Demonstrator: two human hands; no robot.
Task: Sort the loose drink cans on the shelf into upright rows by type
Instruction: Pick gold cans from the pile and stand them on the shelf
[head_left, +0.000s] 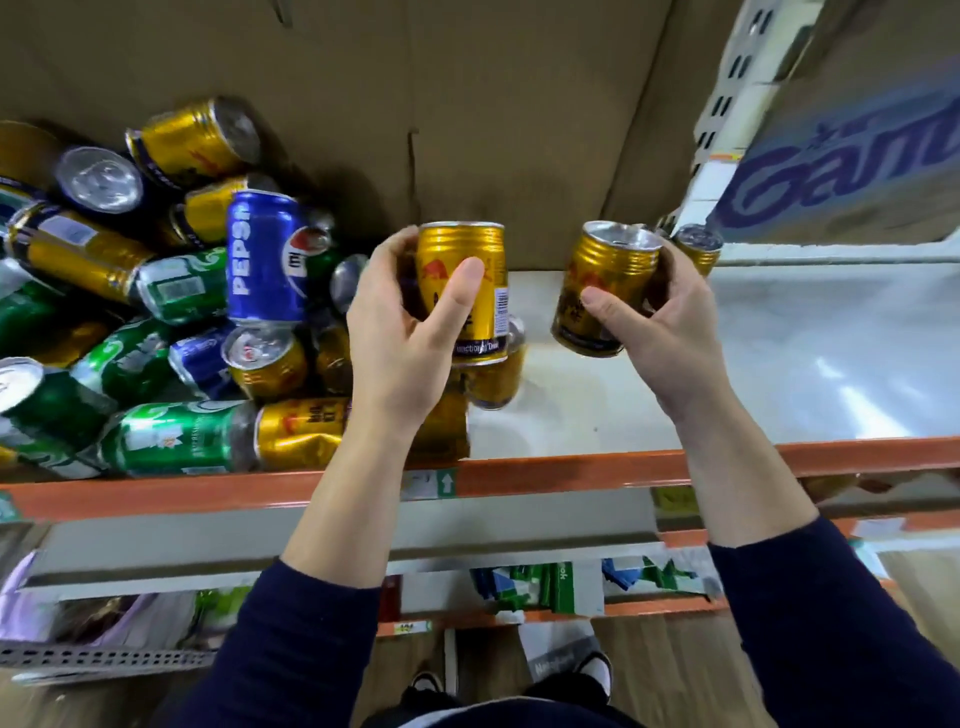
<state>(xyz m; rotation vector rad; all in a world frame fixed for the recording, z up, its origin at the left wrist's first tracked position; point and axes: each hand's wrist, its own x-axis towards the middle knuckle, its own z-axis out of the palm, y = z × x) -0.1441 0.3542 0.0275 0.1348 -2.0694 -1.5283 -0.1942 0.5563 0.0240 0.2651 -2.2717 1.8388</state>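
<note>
Left hand (400, 343) grips an upright gold can (462, 249), right hand (670, 338) a tilted gold can (605, 265), above the shelf (779, 364)

Left hand (395, 343) grips 1 upright gold can (480, 249), thumb across its label. Right hand (670, 332) grips 1 tilted gold can (602, 270), lid visible. Just behind the right grip, 1 standing gold can (698, 249) is on the white shelf (779, 353). Left of the left grip: pile of loose cans (166, 364), gold, green and blue, mostly lying. Below both grips: orange rail (571, 467).
</note>
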